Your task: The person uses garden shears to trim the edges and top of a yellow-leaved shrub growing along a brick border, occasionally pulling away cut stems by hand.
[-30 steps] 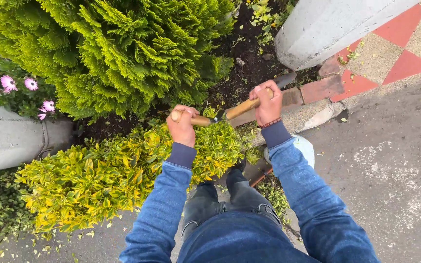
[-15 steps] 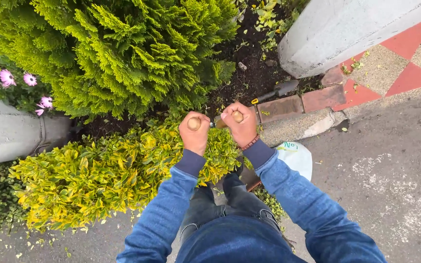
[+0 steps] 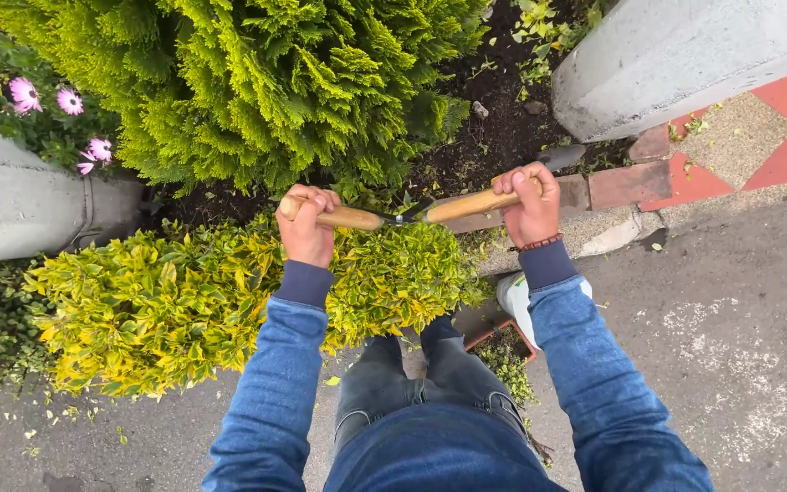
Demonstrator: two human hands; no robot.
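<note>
My left hand [image 3: 306,225] grips the left wooden handle of a pair of hedge shears [image 3: 403,214]. My right hand [image 3: 530,202] grips the right wooden handle. The handles are spread wide apart, and the dark metal joint sits between them just above a low yellow-green variegated shrub [image 3: 220,301]. The blades point down into the foliage and are mostly hidden. Both arms wear blue denim sleeves, and a beaded bracelet circles my right wrist.
A tall bright green conifer bush [image 3: 257,82] rises behind the shrub. Pink daisies [image 3: 47,100] grow at the upper left over a grey concrete wall [image 3: 11,210]. A concrete pillar [image 3: 685,55], red brick edging [image 3: 630,182], a trowel [image 3: 557,157] in the soil and grey pavement lie to the right.
Half a second ago the handles were pressed together with my hands side by side. Now my hands have pulled apart and the shears' handles are spread wide again.
</note>
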